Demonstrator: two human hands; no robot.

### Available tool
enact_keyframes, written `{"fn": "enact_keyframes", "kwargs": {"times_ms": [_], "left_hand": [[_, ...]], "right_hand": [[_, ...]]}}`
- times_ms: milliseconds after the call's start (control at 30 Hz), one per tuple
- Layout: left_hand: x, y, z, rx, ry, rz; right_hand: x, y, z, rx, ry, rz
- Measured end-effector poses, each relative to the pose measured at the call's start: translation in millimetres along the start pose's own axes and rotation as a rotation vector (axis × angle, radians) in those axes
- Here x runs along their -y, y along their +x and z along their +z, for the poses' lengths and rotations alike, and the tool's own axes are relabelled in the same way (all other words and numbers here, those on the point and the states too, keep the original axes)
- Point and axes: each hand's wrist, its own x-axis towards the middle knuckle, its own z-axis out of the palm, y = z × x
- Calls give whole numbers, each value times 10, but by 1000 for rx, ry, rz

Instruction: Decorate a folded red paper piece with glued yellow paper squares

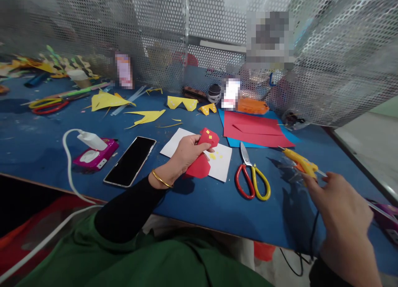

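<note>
My left hand (186, 150) is closed on a folded red paper piece (198, 166), pinching its upper part between thumb and fingers. Small yellow squares dot the top of that piece. Under it lies a white sheet (224, 171) with tiny yellow paper bits (214, 155). At the right, my right hand (342, 200) has its fingers around a yellow hot glue gun (301, 161), whose nozzle points left and away from me; its grip is partly hidden. Between the hands, scissors (248, 171) with one red and one yellow handle lie slightly spread on the blue table.
Red paper (255, 129) lies over blue sheets (295, 137) at the back right. A phone (130, 160) and a purple power socket (98, 154) with a white plug are at the left. Yellow cut-outs (182, 102) and a perforated metal screen (161, 38) stand behind.
</note>
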Motion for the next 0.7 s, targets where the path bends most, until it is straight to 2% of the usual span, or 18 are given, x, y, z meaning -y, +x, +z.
{"fn": "enact_keyframes", "kwargs": {"times_ms": [100, 233, 333, 433, 500, 533, 567, 600, 633, 700], "left_hand": [[-5, 5, -1, 3, -4, 3], [4, 21, -6, -14, 23, 7], [11, 39, -21, -26, 23, 11], [9, 50, -38, -20, -7, 21], [3, 49, -44, -11, -16, 23], [0, 45, -45, -9, -15, 23], [-3, 41, -45, -7, -9, 24], [-4, 36, -44, -6, -3, 25], [-5, 32, -44, -3, 4, 27], [-2, 29, -45, 8, 15, 31]], "right_hand": [[128, -52, -149, 16, -247, 161], [288, -88, -254, 31, -399, 206], [444, -126, -306, 31, -408, 212], [690, -182, -326, -53, -243, 88], [908, -206, -282, -115, -27, -61], [1027, -206, -235, -95, 115, -162], [1146, -194, -172, -31, 246, -251], [1262, -170, -93, 94, 360, -304], [1369, -132, -1, 190, 455, -328], [1543, -23, 207, 299, 507, -329]]}}
